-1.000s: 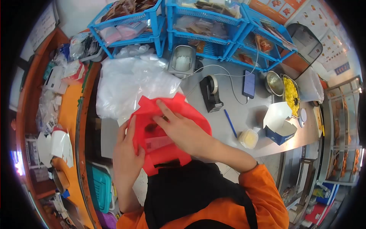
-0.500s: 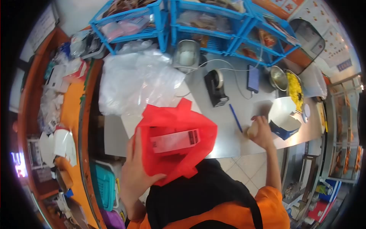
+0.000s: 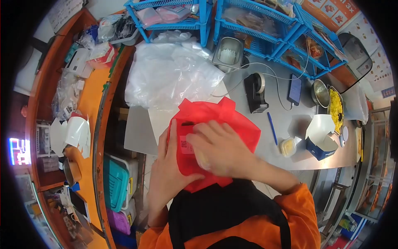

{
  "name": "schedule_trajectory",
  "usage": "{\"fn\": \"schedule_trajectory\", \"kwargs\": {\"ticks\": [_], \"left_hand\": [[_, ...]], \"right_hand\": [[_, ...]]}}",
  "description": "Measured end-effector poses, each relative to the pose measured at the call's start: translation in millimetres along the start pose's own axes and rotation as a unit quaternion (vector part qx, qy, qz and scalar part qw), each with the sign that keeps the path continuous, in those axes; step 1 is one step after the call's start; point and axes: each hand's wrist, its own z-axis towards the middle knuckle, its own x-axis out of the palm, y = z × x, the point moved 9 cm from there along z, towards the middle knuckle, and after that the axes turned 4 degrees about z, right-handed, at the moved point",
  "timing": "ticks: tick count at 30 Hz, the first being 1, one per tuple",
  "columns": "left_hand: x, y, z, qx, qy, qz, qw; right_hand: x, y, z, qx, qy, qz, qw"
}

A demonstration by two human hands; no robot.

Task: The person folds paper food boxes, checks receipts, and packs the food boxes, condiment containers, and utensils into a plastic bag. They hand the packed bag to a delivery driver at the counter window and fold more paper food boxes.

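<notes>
My left hand (image 3: pixel 166 176) grips the left side of a red fabric bag (image 3: pixel 242 126), fingers outside and thumb along the near rim. Over the bag's open mouth is my right hand (image 3: pixel 222 145), fingers curled round a small clear sauce cup (image 3: pixel 202 159) with pale contents, mostly covered by the hand. Inside the bag, a white box (image 3: pixel 184 145) with a printed code shows only in part. A second sauce cup (image 3: pixel 287 146) with a lid sits on the metal counter, close to an open blue-and-white carton (image 3: pixel 322 143).
Clear plastic bags (image 3: pixel 170 76) lie at the back left of the counter. A tape dispenser (image 3: pixel 256 93), a blue pen (image 3: pixel 272 128), a phone (image 3: pixel 294 89) on a cable and a metal bowl (image 3: pixel 320 93) are farther right. Blue racks (image 3: pixel 248 31) stand behind.
My right hand has come from the counter's right side to the bag's mouth, bringing a sauce cup. The other sauce cup is now uncovered. The view has shifted, with my left hand still on the bag.
</notes>
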Motion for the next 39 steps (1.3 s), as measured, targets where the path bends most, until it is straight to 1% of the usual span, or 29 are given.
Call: {"fn": "schedule_trajectory", "kwargs": {"ticks": [1,3,4,6,8,10,11,12,14,15,17,20,21,22,23,25,26,27,28,29,30,31,32,34,35,36,37,38,39], "left_hand": [[-1,-1,0,0.008,-0.012,0.007,1.000],[2,-5,2,0.013,-0.007,0.003,1.000],[4,-7,3,0.014,-0.003,-0.003,1.000],[4,-7,6,0.010,-0.012,-0.012,1.000],[4,-5,6,0.005,-0.018,-0.018,1.000],[4,-3,3,0.010,-0.023,0.010,1.000],[4,-3,2,0.004,-0.026,0.011,1.000],[4,-2,1,-0.009,-0.019,0.005,1.000],[5,-2,1,-0.020,-0.013,-0.002,1.000],[5,1,1,-0.036,-0.017,-0.026,0.999],[2,6,-1,-0.060,-0.028,-0.053,0.996],[-3,4,-2,-0.043,-0.023,-0.037,0.998],[-5,4,-1,-0.047,-0.031,-0.048,0.997],[-6,5,-1,-0.053,-0.039,-0.060,0.996],[-8,4,-1,-0.057,-0.041,-0.058,0.996],[-7,-3,5,-0.027,-0.004,-0.049,0.998],[-9,-1,8,-0.024,-0.002,-0.045,0.999],[-10,0,12,-0.005,0.011,-0.072,0.997],[-14,3,16,0.016,0.022,-0.095,0.995],[-18,4,19,0.058,0.047,-0.056,0.996],[-33,12,23,0.064,0.036,-0.045,0.996],[-41,18,27,0.079,0.082,-0.110,0.987],[-50,25,31,0.095,0.131,-0.175,0.971],[-82,66,58,0.125,0.111,-0.164,0.972],[-110,87,83,0.155,0.042,-0.087,0.983],[-137,108,110,0.183,-0.027,-0.011,0.983],[-153,147,151,0.152,-0.061,-0.031,0.986],[-166,186,200,0.119,-0.094,-0.054,0.987],[-186,212,248,0.099,-0.170,-0.106,0.975]], "right_hand": [[21,-14,-4,-0.002,0.000,-0.002,1.000],[63,-62,-17,0.113,0.025,-0.116,0.986],[55,-58,-17,0.109,0.026,-0.120,0.986],[15,-32,-24,0.053,-0.013,-0.053,0.997],[-38,-14,-47,-0.004,-0.096,0.079,0.992],[-78,-72,-116,0.212,-0.230,0.076,0.947],[-77,-108,-146,0.316,-0.140,-0.010,0.938],[-71,-147,-183,0.413,-0.049,-0.096,0.904],[-27,-203,-279,0.521,0.023,-0.288,0.803],[-10,-217,-295,0.518,0.023,-0.290,0.804],[5,-235,-306,0.467,-0.072,-0.128,0.872],[-12,-247,-308,0.469,-0.068,-0.082,0.877],[-33,-241,-300,0.483,-0.137,-0.020,0.864],[-67,-210,-260,0.429,-0.256,0.055,0.865],[-93,-175,-221,0.369,-0.369,0.132,0.843],[-126,-83,-138,0.121,-0.457,0.030,0.881],[-100,-63,-99,-0.014,-0.363,0.114,0.925],[-73,-36,-67,-0.154,-0.255,0.191,0.935],[-36,-13,-23,-0.144,-0.135,0.137,0.971],[-3,2,12,-0.133,-0.016,0.077,0.988],[47,-9,20,-0.110,0.068,-0.036,0.991],[98,-23,21,-0.080,0.149,-0.150,0.974],[109,-24,22,-0.052,0.163,-0.157,0.973],[117,-33,23,-0.018,0.209,-0.198,0.958],[110,-31,24,-0.012,0.242,-0.230,0.943],[94,-29,27,0.038,0.259,-0.196,0.945],[76,-25,32,0.088,0.276,-0.161,0.943],[56,-19,45,0.130,0.245,-0.074,0.958],[39,-15,56,0.170,0.211,0.015,0.962]]}}
